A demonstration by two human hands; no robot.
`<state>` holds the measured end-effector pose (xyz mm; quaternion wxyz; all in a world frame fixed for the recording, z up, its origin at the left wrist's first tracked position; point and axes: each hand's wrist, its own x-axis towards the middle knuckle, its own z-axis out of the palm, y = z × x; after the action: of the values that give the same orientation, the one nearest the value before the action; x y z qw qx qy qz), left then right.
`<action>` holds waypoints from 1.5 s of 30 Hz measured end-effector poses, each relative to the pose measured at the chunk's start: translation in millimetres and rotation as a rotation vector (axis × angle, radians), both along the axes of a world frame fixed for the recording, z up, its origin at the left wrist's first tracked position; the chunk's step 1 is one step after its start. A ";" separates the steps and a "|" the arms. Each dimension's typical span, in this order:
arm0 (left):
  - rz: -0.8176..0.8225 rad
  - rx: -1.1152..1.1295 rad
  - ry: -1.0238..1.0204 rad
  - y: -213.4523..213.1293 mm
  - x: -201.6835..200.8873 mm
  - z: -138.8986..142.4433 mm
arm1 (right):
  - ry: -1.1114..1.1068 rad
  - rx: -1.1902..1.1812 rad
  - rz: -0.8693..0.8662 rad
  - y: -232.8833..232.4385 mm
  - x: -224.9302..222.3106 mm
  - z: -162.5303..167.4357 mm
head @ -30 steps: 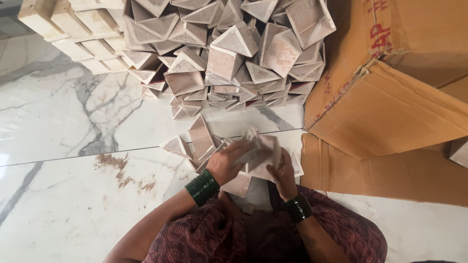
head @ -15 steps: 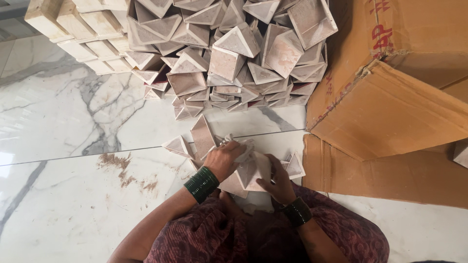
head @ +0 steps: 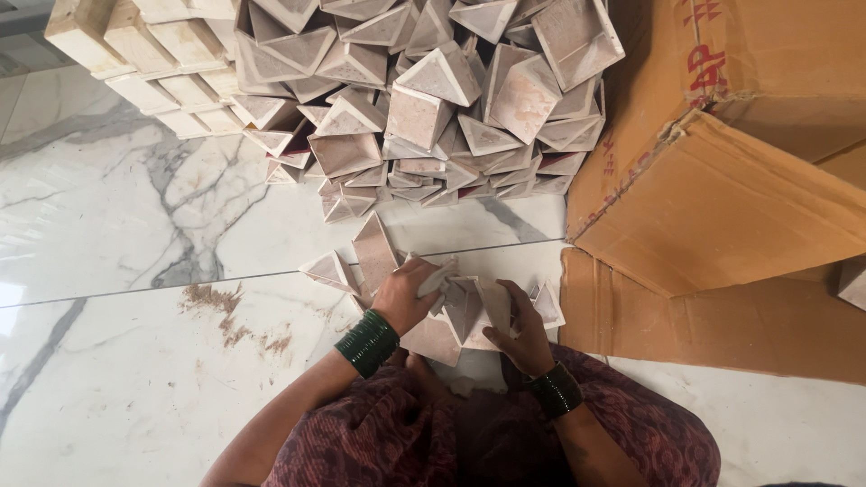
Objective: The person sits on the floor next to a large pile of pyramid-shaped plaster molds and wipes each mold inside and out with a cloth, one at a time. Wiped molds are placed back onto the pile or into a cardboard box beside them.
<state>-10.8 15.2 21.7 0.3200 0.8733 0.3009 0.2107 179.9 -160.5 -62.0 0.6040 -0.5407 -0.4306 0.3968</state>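
both hands lower; box half-hidden

I see both of my forearms reaching forward from the bottom of the view, wrists close together. My left hand is curled, knuckles up, fingers bent down and pinched on something just beyond the fingertips. My right hand sits just beside it, palm turned inward, fingers closed in a grip. A dark green band of bangles rings each wrist, just behind the hands.
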 end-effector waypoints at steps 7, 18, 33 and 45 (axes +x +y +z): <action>0.216 -0.215 -0.119 5.3 -7.1 -4.8 | 0.011 0.112 -0.139 3.5 10.4 -5.6; 0.102 -0.099 -0.095 -0.8 7.1 -20.5 | 0.002 0.120 -0.066 -2.1 -16.6 6.1; -0.030 -0.371 0.136 -6.2 1.7 -41.8 | -0.048 0.121 -0.175 1.9 -12.1 7.7; -0.105 -0.226 0.120 -10.8 3.2 -23.9 | 0.067 0.183 -0.112 2.2 -18.1 1.6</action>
<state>-7.6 4.4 -2.3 0.4083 0.8572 0.2953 0.1059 161.7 -158.3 -60.4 0.6861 -0.4930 -0.4135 0.3394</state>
